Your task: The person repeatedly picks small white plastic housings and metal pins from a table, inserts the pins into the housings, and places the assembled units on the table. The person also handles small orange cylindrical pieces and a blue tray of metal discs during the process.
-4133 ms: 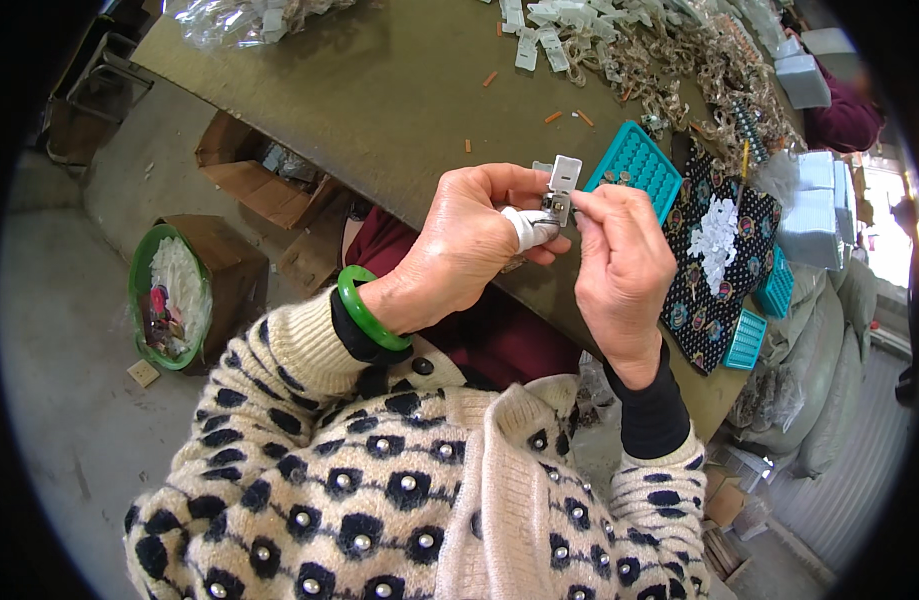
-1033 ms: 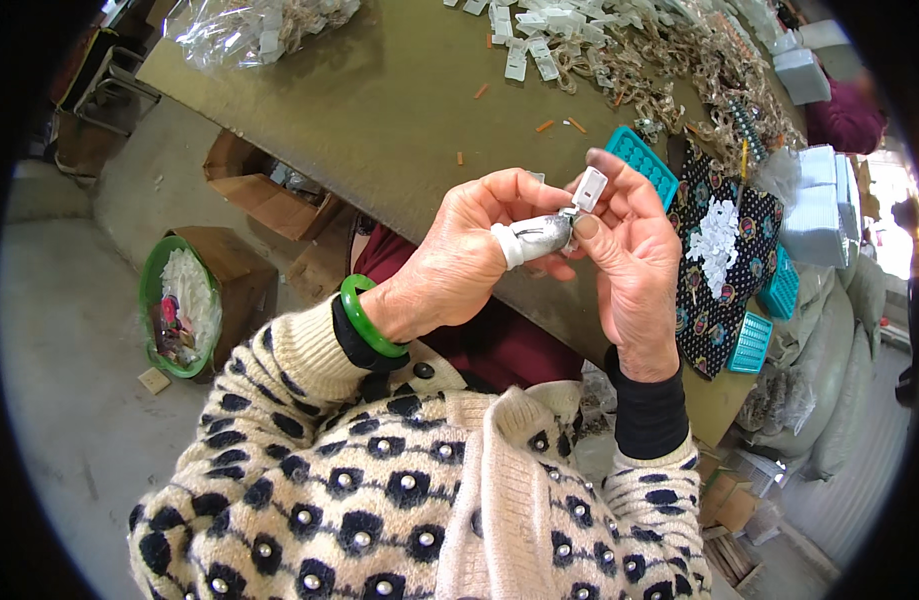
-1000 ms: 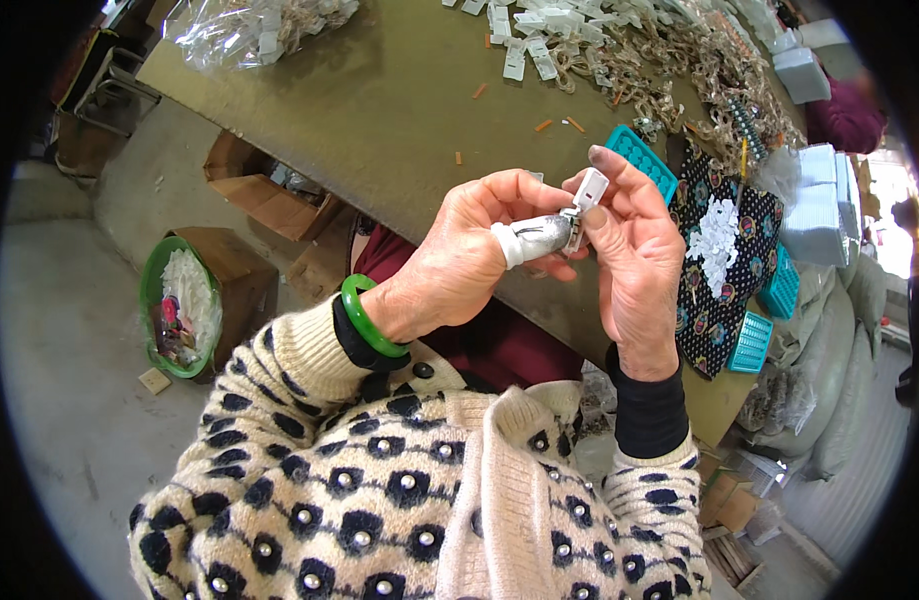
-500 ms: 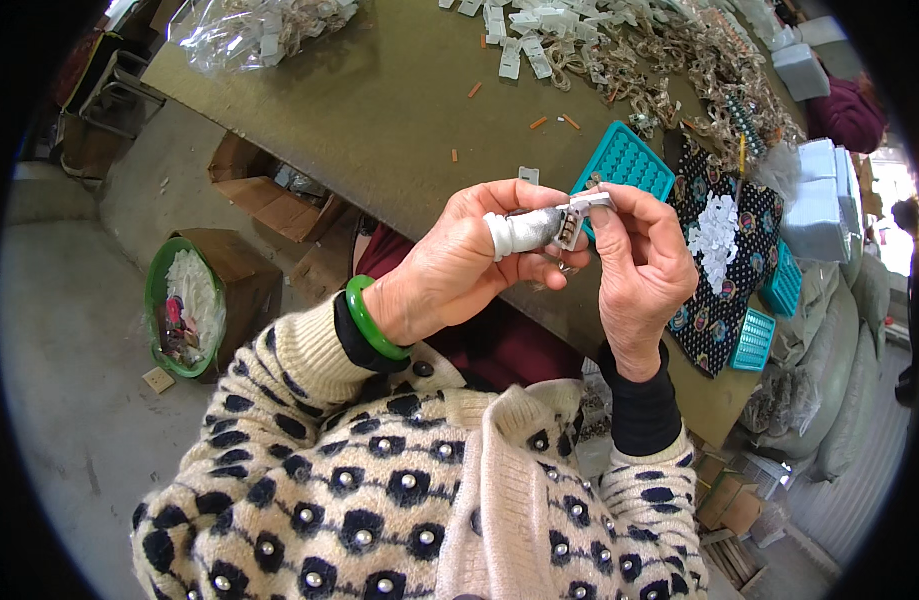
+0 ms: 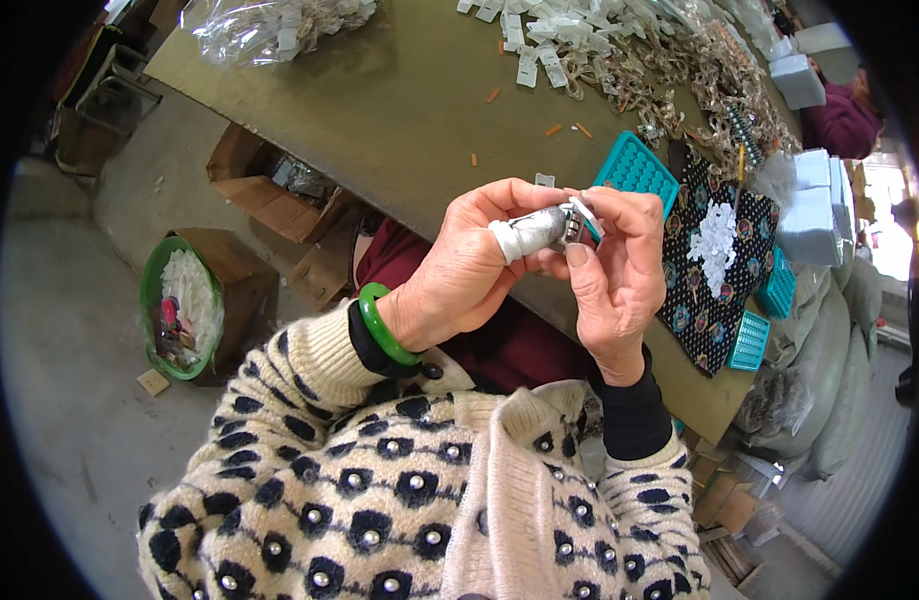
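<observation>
A small white plastic battery box [image 5: 573,226] with metal parts inside is held between my two hands above the table edge. My left hand [image 5: 441,270] is closed on its left side; a white and silver-grey wrap [image 5: 527,234] covers what looks like the thumb. My right hand [image 5: 621,275] pinches the box from the right, fingertips on a white flap-like part [image 5: 585,214] tilted at its top. The fingers partly hide the box. Just beyond my hands lie a teal tray [image 5: 636,176] with rows of hollows and a small whitish plastic piece [image 5: 545,180].
Clear wire bundles [image 5: 669,75] and whitish plastic cases [image 5: 539,50] heap at the table's far side. White pieces [image 5: 715,245] lie on a patterned dark cloth [image 5: 694,310] at right. A green basin [image 5: 151,300] and an open cardboard box [image 5: 241,160] stand left on the floor.
My right hand has moved left, closer to my left hand, and its fingers have curled further over the box. The white flap-like part has turned from nearly level to a steep slant.
</observation>
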Demonstrator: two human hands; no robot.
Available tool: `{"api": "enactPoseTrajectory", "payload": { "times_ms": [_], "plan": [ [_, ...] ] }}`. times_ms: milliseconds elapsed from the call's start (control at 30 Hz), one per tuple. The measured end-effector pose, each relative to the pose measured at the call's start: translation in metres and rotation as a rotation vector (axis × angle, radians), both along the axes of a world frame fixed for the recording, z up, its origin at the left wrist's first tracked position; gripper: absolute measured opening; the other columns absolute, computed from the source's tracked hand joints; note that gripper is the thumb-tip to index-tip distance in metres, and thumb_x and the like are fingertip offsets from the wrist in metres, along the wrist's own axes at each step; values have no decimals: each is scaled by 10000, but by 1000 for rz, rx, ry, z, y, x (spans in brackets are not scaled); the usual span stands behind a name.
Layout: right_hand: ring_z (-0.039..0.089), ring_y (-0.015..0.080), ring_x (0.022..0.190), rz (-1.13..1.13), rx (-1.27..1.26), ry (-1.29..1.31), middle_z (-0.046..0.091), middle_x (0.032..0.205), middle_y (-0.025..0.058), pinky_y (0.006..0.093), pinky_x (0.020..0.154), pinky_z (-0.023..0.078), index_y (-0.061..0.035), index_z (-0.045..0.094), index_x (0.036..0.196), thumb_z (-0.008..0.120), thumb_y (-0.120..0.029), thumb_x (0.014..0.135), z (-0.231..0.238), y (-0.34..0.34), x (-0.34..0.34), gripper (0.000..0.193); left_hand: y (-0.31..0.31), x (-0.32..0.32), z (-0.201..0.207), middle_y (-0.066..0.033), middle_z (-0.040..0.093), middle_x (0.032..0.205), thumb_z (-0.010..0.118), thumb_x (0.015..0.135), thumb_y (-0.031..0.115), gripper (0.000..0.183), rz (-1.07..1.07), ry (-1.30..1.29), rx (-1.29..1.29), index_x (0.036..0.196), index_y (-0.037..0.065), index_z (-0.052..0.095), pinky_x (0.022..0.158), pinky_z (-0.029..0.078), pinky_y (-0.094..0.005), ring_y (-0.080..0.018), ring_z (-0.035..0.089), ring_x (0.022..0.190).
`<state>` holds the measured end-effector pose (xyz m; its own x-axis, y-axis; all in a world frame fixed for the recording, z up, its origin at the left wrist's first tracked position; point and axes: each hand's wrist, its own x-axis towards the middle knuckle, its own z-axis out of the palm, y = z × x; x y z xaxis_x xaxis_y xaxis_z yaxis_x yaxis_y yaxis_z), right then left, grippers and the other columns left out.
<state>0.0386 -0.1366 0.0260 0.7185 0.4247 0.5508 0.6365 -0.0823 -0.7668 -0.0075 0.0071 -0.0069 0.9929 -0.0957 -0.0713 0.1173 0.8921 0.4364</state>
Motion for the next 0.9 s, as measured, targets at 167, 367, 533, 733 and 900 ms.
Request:
{"api": "enactPoseTrajectory", "payload": {
  "times_ms": [167,367,533,733,900],
  "plan": [
    [490,244,965,-33,-122,-70,532,1055,122,336,820,436,-10,593,1183,704,-93,823,2,3,-9,386,0,-3,-1,-103,672,1032,644,932,177,172,-88,89,-92,1054,59,617,806,586,-350,-216,677,945],
    [539,238,916,-138,-143,-209,553,1034,120,320,768,480,-8,635,1157,737,-125,835,-3,7,-12,358,-1,-9,2,-70,661,1022,639,937,182,156,-113,64,-155,1044,73,608,806,578,-338,-177,665,930],
    [581,249,859,-146,-176,-387,571,1021,142,324,738,506,14,650,1114,689,-88,877,-5,8,-9,261,-5,-9,1,-49,641,1008,628,933,80,76,-154,73,-334,998,71,590,828,565,-324,-154,649,924],
    [569,259,832,-140,-221,-288,574,966,138,345,724,501,25,641,1065,682,-141,893,-4,9,-10,243,-8,-12,-4,16,620,980,661,917,134,94,-121,75,-244,967,95,591,792,539,-257,-93,614,898],
    [552,274,800,-176,-132,-363,554,898,127,353,695,492,40,621,1051,683,-150,891,-13,11,-9,256,-12,-12,-8,24,618,951,680,903,135,122,-157,100,-241,971,90,589,789,537,-250,-78,610,864]
  ]
}}
